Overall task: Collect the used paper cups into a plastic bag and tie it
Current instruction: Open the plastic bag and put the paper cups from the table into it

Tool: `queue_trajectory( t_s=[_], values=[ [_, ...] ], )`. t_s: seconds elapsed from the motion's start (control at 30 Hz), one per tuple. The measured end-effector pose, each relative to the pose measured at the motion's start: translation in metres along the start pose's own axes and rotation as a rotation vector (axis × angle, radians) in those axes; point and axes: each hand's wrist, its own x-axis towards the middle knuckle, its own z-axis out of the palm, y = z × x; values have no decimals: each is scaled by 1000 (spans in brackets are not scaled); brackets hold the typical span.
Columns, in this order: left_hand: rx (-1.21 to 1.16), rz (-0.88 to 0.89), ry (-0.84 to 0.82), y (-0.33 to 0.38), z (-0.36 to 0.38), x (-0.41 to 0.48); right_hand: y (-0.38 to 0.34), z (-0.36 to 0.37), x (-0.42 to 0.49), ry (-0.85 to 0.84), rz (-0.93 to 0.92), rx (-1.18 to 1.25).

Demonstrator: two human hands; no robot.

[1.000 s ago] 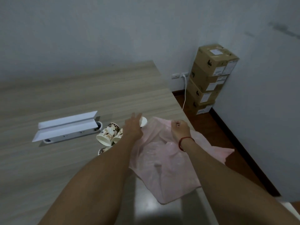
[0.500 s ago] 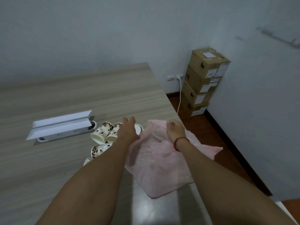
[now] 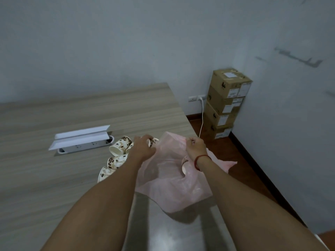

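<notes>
A thin pink plastic bag point(image 3: 170, 185) lies on the wooden table point(image 3: 54, 178) near its right edge, mouth facing away from me. My right hand point(image 3: 194, 146) pinches the bag's upper rim and holds it up. My left hand point(image 3: 144, 146) is closed around a brown-patterned paper cup point(image 3: 153, 142) at the bag's mouth. One cup point(image 3: 185, 164) shows through the plastic inside the bag, beside my right wrist. Several more patterned cups point(image 3: 119, 148) lie on their sides on the table just left of my left hand.
A white pop-up socket box point(image 3: 81, 140) with its lid raised sits in the table to the left. Stacked cardboard boxes point(image 3: 226, 104) stand on the floor in the corner, with a white cable point(image 3: 202, 116) plugged into the wall. The table's right edge drops to brown floor.
My left hand has closed on a cup and brought it to the bag's mouth. My right hand has lifted the rim higher. A cup now shows inside the bag.
</notes>
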Motion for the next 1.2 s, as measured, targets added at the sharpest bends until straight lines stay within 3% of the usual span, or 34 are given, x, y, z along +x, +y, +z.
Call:
queue_trajectory(
  t_s=[0.13,0.37,0.5,0.73,0.8,0.9,0.93,1.2],
  values=[
    [-6,-78,52,3,-6,-18,-4,-7,-10,4,-9,3],
    [-150,-117,463,1,-11,-63,-9,-5,-22,17,20,47],
    [-297,-62,546,10,0,-97,-13,0,-27,25,20,70],
    [-403,-148,376,24,34,-112,-28,-1,-33,40,11,98],
    [-523,-192,198,33,40,-106,-30,2,-32,26,-6,97],
    [-616,-253,-207,41,35,-94,-29,9,-24,22,-4,93],
    [-558,-240,-224,37,30,-90,-29,11,-22,20,-4,81],
    [-61,-253,113,-50,0,-33,-19,55,0,-77,48,-28]
  ],
)
